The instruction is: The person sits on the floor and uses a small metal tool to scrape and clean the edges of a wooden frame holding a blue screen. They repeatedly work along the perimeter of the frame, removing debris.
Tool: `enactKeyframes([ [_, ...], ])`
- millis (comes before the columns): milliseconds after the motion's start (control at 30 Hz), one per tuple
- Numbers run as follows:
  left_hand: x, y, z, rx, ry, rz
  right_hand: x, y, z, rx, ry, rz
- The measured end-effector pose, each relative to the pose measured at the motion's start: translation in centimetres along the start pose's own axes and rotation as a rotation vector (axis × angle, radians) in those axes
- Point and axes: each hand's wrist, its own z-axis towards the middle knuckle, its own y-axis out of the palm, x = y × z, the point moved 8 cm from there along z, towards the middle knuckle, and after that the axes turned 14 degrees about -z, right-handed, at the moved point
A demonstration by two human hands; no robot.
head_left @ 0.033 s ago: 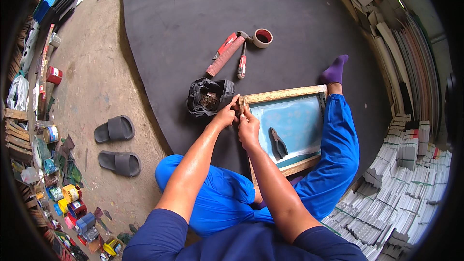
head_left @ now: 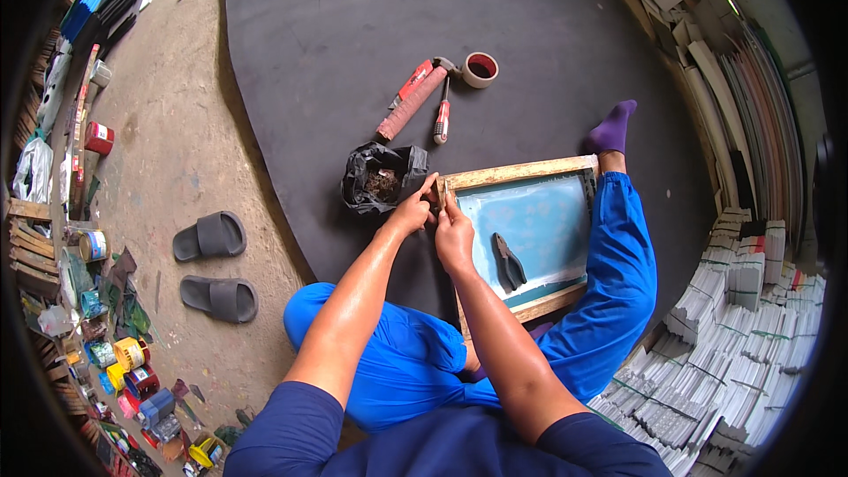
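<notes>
A wooden-framed screen with pale blue mesh lies tilted beside my bent right leg. At its upper left corner my left hand holds the frame's outer side, index finger stretched along the edge and the other fingers curled. Close beside it, my right hand is closed at the left rail, its fingertips pinched together near the corner. Whatever small thing sits between those fingertips is too hidden to name. Pliers with dark handles rest on the blue mesh.
A black plastic bag holding scraps stands left of the frame. Beyond lie a hammer, a red cutter, a screwdriver and a tape roll on the dark mat. Slippers, paint cans and paper stacks flank it.
</notes>
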Motion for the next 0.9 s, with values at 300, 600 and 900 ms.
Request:
enactKeyframes([
  [300,-0.2,0.4,-0.9,-0.001,-0.030,-0.025,1.8,2.4,-1.2,-0.179,0.271,0.583],
  [600,-0.4,-0.2,-0.3,0.084,0.039,-0.042,0.8,0.5,-1.6,-0.451,0.461,1.030],
  [900,-0.4,6.2,-5.4,0.666,0.336,0.641,0.0,-7.9,3.2,-0.185,-0.393,-0.626],
])
